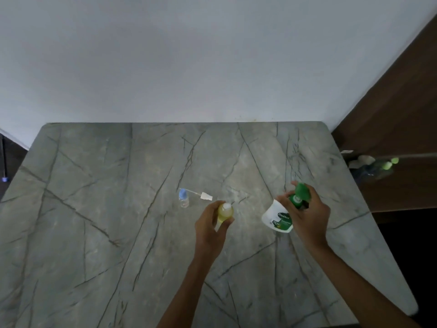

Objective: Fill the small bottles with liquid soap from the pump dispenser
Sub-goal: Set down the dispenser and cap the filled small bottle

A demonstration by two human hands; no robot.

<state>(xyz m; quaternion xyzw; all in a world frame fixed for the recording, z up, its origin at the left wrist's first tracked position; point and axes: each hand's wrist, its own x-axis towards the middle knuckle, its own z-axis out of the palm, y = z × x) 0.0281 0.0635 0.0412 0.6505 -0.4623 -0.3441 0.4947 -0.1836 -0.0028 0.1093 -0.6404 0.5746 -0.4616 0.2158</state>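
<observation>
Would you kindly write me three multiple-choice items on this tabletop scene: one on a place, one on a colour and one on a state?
1. Where does the spray nozzle lie?
A) on the table beside the blue-capped bottle
B) on a shelf
C) on the floor

2. What colour is the pump head of the dispenser?
A) red
B) green
C) black

3. What state is the small yellow bottle in?
A) lying tipped over
B) standing untouched
C) held in a hand

Key:
1A: it rests on the stone top by that bottle.
2B: green shows within the grip of the right hand.
3C: the left hand holds it.
</observation>
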